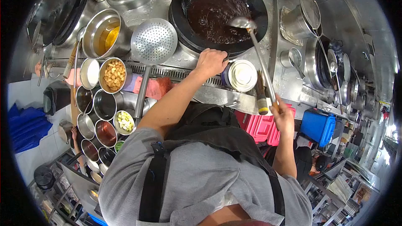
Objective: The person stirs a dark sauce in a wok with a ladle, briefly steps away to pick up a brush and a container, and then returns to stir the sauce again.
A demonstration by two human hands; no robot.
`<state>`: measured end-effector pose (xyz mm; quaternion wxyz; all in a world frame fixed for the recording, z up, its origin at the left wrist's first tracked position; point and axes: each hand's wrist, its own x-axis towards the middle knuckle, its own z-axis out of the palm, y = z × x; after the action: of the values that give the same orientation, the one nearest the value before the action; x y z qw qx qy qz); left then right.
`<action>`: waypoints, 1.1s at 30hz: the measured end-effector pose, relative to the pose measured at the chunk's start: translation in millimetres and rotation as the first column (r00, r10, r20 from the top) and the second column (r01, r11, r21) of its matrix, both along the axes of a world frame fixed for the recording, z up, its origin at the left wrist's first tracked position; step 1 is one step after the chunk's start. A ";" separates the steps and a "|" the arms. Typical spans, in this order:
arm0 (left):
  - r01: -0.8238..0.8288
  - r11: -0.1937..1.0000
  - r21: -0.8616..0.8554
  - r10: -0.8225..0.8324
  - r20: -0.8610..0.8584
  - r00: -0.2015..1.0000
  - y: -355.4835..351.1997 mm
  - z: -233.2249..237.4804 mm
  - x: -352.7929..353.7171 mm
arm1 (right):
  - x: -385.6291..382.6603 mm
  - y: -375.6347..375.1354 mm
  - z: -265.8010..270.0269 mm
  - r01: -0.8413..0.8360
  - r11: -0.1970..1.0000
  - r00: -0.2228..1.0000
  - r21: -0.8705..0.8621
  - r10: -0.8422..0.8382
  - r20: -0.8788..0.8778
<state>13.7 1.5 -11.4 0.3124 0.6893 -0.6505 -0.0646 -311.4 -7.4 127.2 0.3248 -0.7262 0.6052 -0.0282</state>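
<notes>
A black wok (180,12) on the stove holds dark brown, bubbling liquid (215,12). My left hand (211,62) is closed around the wok's short handle at its near edge. In my right hand (283,115) is the wooden end of a long metal ladle (264,62), whose bowl rests at the right side of the liquid. Between my hands stands a round can with a white top (242,75), and beside it lies a bamboo brush (261,96). A perforated strainer (154,41) lies left of the wok.
Several metal pots with ingredients, one with brown cubes (114,75), stand at the left. A large pot (102,33) is behind them. At the right are a strainer pot (295,23) and stacked pans. A blue bin (318,127) and another person (316,163) are farther right.
</notes>
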 end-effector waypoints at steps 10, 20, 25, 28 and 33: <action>-0.004 0.999 0.051 0.004 0.002 1.000 0.4 5.9 -0.2 | 56.5 2.7 -66.9 -0.248 0.966 0.960 -0.077 0.256 0.116; 0.011 0.999 0.038 -0.012 0.036 0.999 -0.9 3.8 1.2 | 92.8 -61.4 -66.8 -0.139 0.965 0.987 -0.224 0.152 0.043; 0.010 1.000 -0.013 -0.010 0.007 1.000 0.4 1.8 1.1 | 28.9 -46.7 -39.2 -0.078 0.985 0.996 -0.152 0.083 0.022; -0.003 1.000 -0.019 0.003 0.013 1.000 -0.6 -1.2 0.3 | 3.6 -26.7 -15.5 -0.050 0.998 0.999 -0.048 0.049 -0.021; 0.005 1.000 0.015 -0.005 0.005 1.000 -0.8 2.7 0.1 | -13.7 -0.5 -22.2 -0.075 0.996 0.994 0.058 0.070 0.084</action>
<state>13.8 0.7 -8.7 0.3054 0.6902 -0.6524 -0.0683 -325.1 -7.8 105.0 0.3722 -0.7356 0.5654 -0.0275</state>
